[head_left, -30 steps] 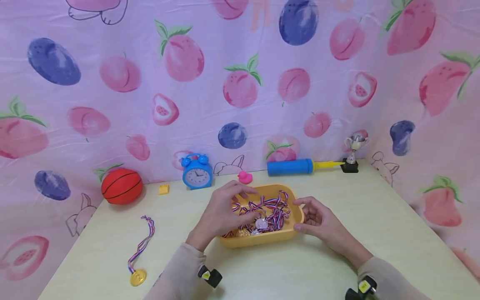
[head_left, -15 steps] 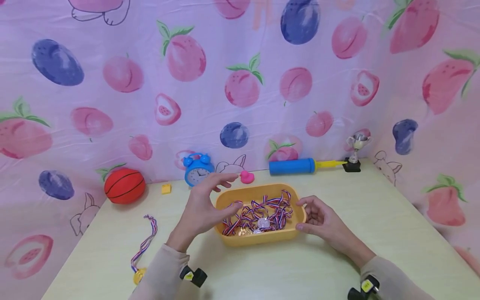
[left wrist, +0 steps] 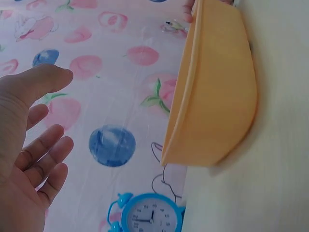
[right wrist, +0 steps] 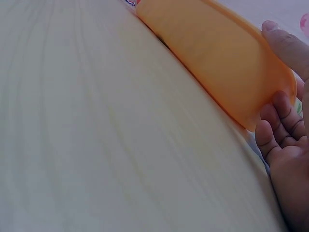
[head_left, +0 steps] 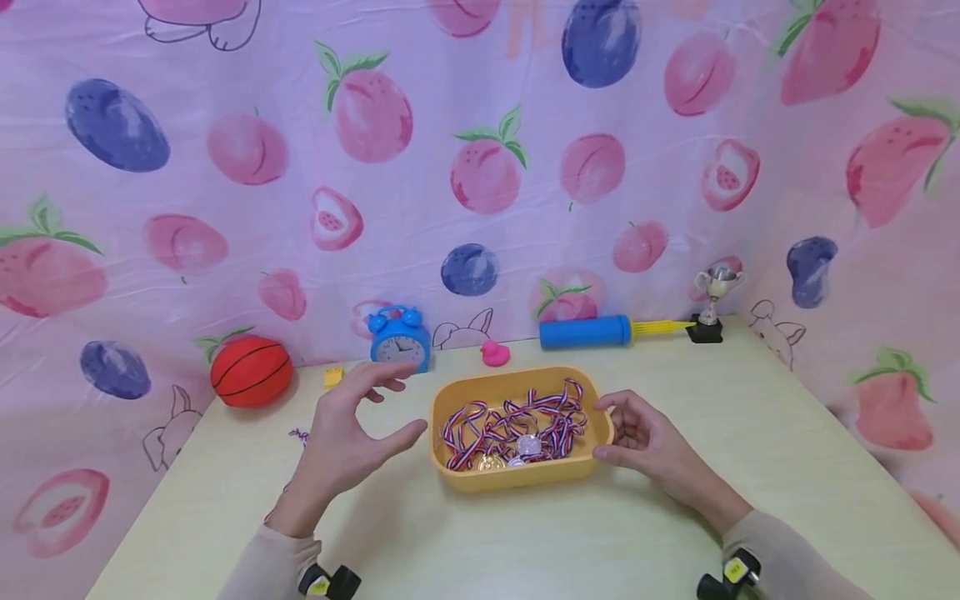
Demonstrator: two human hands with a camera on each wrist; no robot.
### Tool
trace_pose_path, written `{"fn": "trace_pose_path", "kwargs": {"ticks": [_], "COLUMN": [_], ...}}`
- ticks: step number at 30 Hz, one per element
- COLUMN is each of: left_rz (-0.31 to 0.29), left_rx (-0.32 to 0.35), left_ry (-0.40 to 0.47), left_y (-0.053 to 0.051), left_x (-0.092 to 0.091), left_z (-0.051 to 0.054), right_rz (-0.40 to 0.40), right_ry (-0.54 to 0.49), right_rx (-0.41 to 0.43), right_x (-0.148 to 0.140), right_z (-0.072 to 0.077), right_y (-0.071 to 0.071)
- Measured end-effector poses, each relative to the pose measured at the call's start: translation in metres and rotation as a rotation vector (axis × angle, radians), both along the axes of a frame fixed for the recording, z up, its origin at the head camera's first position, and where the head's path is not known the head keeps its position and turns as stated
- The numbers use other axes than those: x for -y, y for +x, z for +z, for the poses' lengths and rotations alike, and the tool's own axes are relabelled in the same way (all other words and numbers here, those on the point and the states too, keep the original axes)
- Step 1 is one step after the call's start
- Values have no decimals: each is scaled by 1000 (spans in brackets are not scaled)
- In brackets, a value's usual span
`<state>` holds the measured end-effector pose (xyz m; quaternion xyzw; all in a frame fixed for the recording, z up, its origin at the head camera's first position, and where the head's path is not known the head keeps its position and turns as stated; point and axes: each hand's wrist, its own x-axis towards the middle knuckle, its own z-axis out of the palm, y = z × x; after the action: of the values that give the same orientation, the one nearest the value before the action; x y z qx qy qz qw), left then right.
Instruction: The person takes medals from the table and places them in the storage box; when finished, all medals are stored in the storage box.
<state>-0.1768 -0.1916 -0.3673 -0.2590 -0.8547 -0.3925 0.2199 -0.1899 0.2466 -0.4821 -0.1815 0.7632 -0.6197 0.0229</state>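
Observation:
A yellow plastic bin stands on the table, holding several medals on striped ribbons. Silver and gold medal discs show near its front wall. My right hand grips the bin's right end, thumb at the front corner and forefinger at the rim; the right wrist view has the other fingers bent against the outer wall. Left of the bin, my left hand is in the air with thumb and fingers spread, holding nothing. Behind it, a ribbon end peeks out; the gold medal lying there is hidden.
Along the back stand a red toy basketball, a yellow block, a blue alarm clock, a pink duck, a blue pump and a trophy cup. A fruit-print cloth hangs behind the table.
My left hand has drawn back leftward from above the bin and now covers most of the separate medal. The right hand has stayed on the bin's right end.

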Motion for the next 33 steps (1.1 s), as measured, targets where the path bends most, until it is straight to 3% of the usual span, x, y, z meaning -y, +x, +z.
{"fn": "trace_pose_path", "kwargs": {"ticks": [7, 14, 19, 28, 33], "left_rz": [47, 166, 217, 274, 339], "left_rx": [-5, 61, 118, 166, 197], "left_ry": [25, 20, 25, 35, 6], "left_y": [17, 43, 58, 73, 82], "left_x": [31, 59, 75, 94, 104], "left_z": [-8, -19, -29, -47, -60], "right_rz": [-2, -5, -9, -10, -8], "right_ry": [-4, -17, -27, -29, -32], "right_rx": [3, 6, 9, 6, 7], "right_x": [0, 1, 0, -1, 0], "right_z": [-1, -1, 0, 1, 0], "right_y": [0, -1, -1, -2, -2]}}
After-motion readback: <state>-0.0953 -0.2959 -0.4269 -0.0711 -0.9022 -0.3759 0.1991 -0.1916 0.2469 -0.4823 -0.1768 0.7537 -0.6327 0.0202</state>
